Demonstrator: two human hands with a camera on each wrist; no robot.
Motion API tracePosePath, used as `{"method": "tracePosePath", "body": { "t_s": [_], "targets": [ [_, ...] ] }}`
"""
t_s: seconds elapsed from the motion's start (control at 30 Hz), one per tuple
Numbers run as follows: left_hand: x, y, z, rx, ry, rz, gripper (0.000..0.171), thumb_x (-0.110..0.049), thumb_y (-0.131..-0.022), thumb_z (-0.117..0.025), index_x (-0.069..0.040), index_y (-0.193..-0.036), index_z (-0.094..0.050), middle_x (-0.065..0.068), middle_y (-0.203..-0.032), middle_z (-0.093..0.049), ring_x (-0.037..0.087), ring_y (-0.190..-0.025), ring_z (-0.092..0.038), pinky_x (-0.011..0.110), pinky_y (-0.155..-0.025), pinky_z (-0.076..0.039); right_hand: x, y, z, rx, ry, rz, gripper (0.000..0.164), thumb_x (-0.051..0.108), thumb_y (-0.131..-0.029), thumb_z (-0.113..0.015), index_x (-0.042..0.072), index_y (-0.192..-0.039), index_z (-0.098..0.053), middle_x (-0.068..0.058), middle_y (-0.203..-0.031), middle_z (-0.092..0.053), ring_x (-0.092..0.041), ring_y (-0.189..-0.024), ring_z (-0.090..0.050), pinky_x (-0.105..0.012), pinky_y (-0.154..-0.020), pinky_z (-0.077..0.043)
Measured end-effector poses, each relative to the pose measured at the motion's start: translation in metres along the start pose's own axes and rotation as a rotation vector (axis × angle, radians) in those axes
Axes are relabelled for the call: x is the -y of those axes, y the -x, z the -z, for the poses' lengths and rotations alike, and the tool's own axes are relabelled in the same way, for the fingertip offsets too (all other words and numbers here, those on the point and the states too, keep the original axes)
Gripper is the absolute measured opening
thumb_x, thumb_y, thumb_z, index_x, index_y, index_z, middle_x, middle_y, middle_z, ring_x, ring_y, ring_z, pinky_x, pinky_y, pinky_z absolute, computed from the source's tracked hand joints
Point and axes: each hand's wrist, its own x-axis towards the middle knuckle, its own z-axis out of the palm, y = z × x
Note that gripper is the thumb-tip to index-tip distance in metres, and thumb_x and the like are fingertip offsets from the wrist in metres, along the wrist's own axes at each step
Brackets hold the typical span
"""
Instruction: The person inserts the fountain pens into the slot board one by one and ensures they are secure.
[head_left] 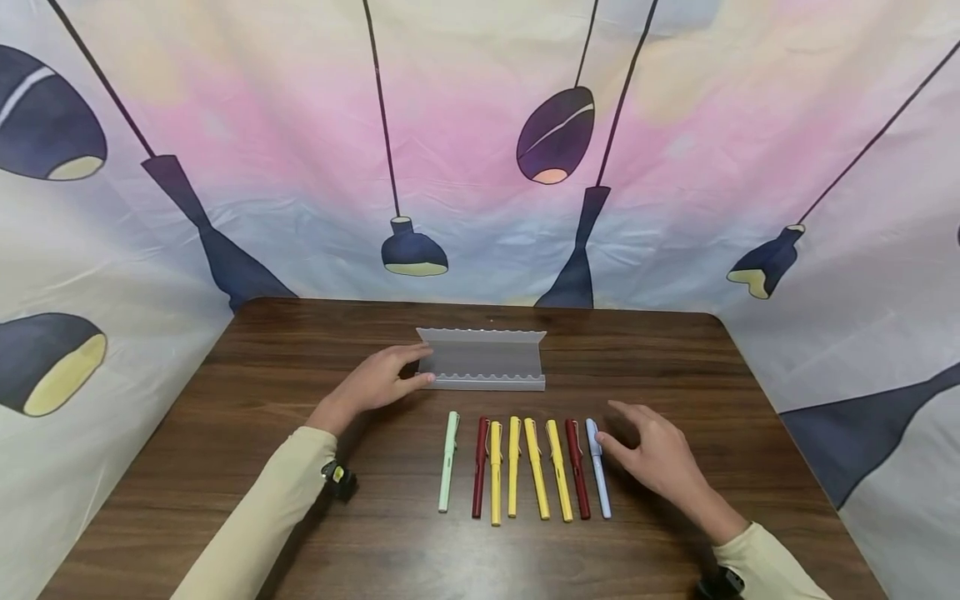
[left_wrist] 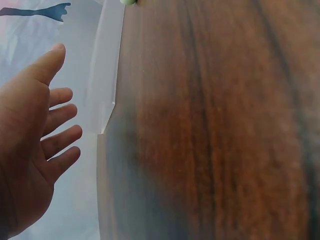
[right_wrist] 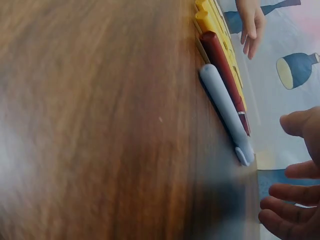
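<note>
A grey translucent pen rack (head_left: 483, 360) with scalloped edges stands toward the back of the table. My left hand (head_left: 386, 379) is at its left end, thumb and fingers extended and spread apart; whether they touch the rack I cannot tell. In front of it lies a row of pens: a light green pen (head_left: 448, 462), a dark red pen (head_left: 480, 467), several yellow pens (head_left: 537, 467), another dark red pen (head_left: 577, 468) and a light blue pen (head_left: 598, 467). Beside the light blue pen, my right hand (head_left: 656, 450) hovers with loose fingers, holding nothing.
The brown wooden table (head_left: 360, 542) has rounded back corners. Behind it and along both sides hangs a cloth backdrop (head_left: 480, 150) printed with dark lamps. A dark wrist device (head_left: 341, 482) sits on the left sleeve, and another (head_left: 723, 582) on the right.
</note>
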Motion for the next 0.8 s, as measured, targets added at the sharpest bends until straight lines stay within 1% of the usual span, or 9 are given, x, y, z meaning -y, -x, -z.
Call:
{"method": "tracePosePath", "body": {
  "t_s": [0.1,0.13,0.23,0.33,0.37,0.53,0.8],
  "targets": [
    [0.005,-0.004,-0.002,0.019,0.019,0.006,0.066,-0.052,-0.100,-0.062,-0.006,-0.147,-0.056,0.016,-0.154,-0.050,0.035,-0.141,-0.048,0.055,-0.113,-0.040,0.002,0.001,-0.003,0.010,-0.018,-0.013,0.057,0.039,-0.090,-0.080,0.004,-0.133,-0.066,-0.018,-0.123,-0.070,-0.033,-0.105,-0.069,-0.055,-0.082,-0.057],
    [0.007,-0.006,-0.003,0.024,0.026,0.007,0.066,-0.053,-0.100,-0.061,-0.006,-0.147,-0.056,0.015,-0.154,-0.050,0.034,-0.141,-0.049,0.055,-0.113,-0.041,0.003,0.001,-0.004,0.014,-0.023,-0.017,0.057,0.039,-0.089,-0.080,0.004,-0.132,-0.067,-0.017,-0.119,-0.071,-0.029,-0.099,-0.069,-0.052,-0.079,-0.057],
    [0.012,-0.009,-0.004,0.039,0.051,0.014,0.067,-0.055,-0.100,-0.061,-0.007,-0.146,-0.057,0.014,-0.152,-0.051,0.034,-0.139,-0.050,0.055,-0.112,-0.042,0.003,0.001,-0.007,0.026,-0.038,-0.024,0.054,0.037,-0.089,-0.081,0.004,-0.129,-0.069,-0.011,-0.109,-0.073,-0.017,-0.084,-0.065,-0.041,-0.070,-0.055],
    [0.015,-0.011,-0.005,0.050,0.062,0.024,0.067,-0.056,-0.099,-0.060,-0.007,-0.146,-0.058,0.014,-0.150,-0.054,0.033,-0.138,-0.052,0.055,-0.111,-0.044,0.003,-0.001,-0.011,0.038,-0.063,-0.035,0.050,0.036,-0.088,-0.082,0.005,-0.127,-0.071,-0.005,-0.100,-0.072,-0.009,-0.076,-0.060,-0.033,-0.065,-0.051],
    [0.015,-0.011,-0.004,0.054,0.063,0.028,0.067,-0.056,-0.099,-0.061,-0.007,-0.145,-0.058,0.014,-0.150,-0.055,0.033,-0.138,-0.052,0.055,-0.110,-0.044,0.003,-0.001,-0.012,0.042,-0.070,-0.039,0.049,0.036,-0.089,-0.082,0.006,-0.126,-0.071,-0.003,-0.098,-0.072,-0.008,-0.075,-0.060,-0.031,-0.064,-0.051],
    [0.014,-0.012,-0.004,0.070,0.069,0.027,0.067,-0.055,-0.099,-0.061,-0.005,-0.143,-0.060,0.016,-0.149,-0.055,0.035,-0.136,-0.053,0.055,-0.109,-0.045,0.004,-0.003,-0.015,0.059,-0.091,-0.069,0.046,0.035,-0.089,-0.082,0.005,-0.122,-0.073,0.000,-0.090,-0.070,-0.007,-0.072,-0.060,-0.029,-0.061,-0.051],
    [0.018,-0.014,-0.007,0.086,0.066,0.024,0.062,-0.052,-0.099,-0.063,-0.003,-0.137,-0.065,0.017,-0.149,-0.054,0.036,-0.140,-0.049,0.055,-0.111,-0.043,0.004,-0.006,-0.020,0.082,-0.111,-0.118,0.046,0.034,-0.087,-0.083,0.005,-0.122,-0.073,0.002,-0.085,-0.069,-0.007,-0.070,-0.059,-0.028,-0.061,-0.050]
  ]
}}
